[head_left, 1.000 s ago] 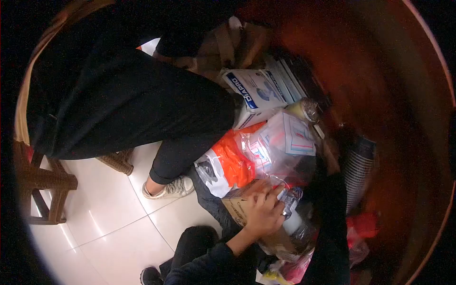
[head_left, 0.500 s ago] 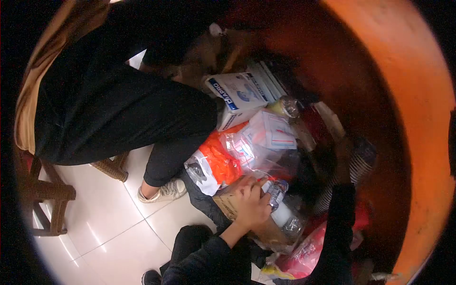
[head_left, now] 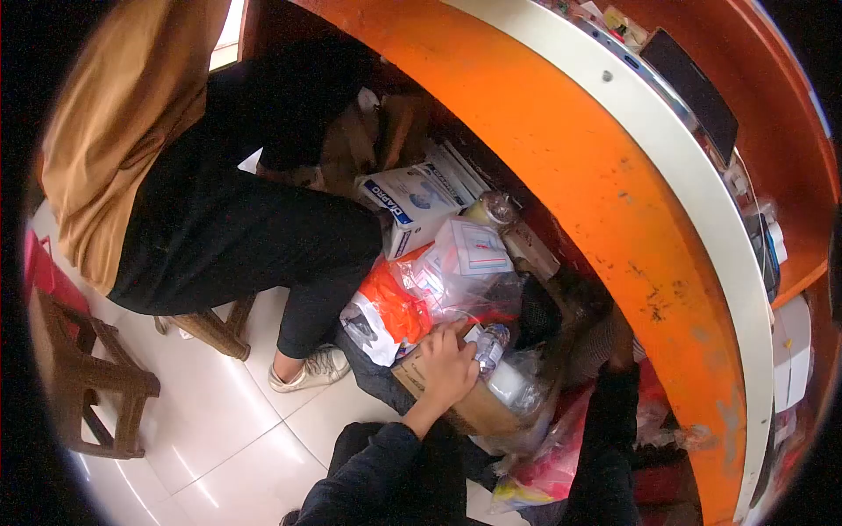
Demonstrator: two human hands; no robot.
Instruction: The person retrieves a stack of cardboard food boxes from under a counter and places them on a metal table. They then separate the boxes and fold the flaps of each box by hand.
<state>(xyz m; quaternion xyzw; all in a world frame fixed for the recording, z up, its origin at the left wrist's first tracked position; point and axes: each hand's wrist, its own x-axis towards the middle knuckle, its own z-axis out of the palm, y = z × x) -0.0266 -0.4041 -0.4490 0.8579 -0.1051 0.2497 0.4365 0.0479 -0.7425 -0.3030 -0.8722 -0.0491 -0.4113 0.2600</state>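
My left hand [head_left: 449,370] is curled over the rim of an open cardboard box [head_left: 484,412], fingers bent against its edge. Beside those fingers, a clear plastic bottle [head_left: 492,347] and crumpled clear packaging [head_left: 517,386] stick out of the box. My right hand [head_left: 621,347] reaches into shadow under the orange desk; its fingers are hidden behind the desk edge. Close to it is a dark striped item [head_left: 589,346], partly covered. Beyond my left hand lie an orange and white plastic bag [head_left: 395,307] and a clear bag [head_left: 469,289] with white boxes inside.
The curved orange desk panel [head_left: 614,167] hangs over the right side. A DIAPRO box [head_left: 408,197] and a lidded jar [head_left: 491,210] lie further in. A person's leg in black trousers [head_left: 254,228] is at left, near wooden stools [head_left: 96,377]. A pink plastic bag [head_left: 553,456] sits below.
The view has shifted, bringing the desk's top and outer edge into sight. My left hand stays at the box. The striped item near my right hand is now mostly hidden.
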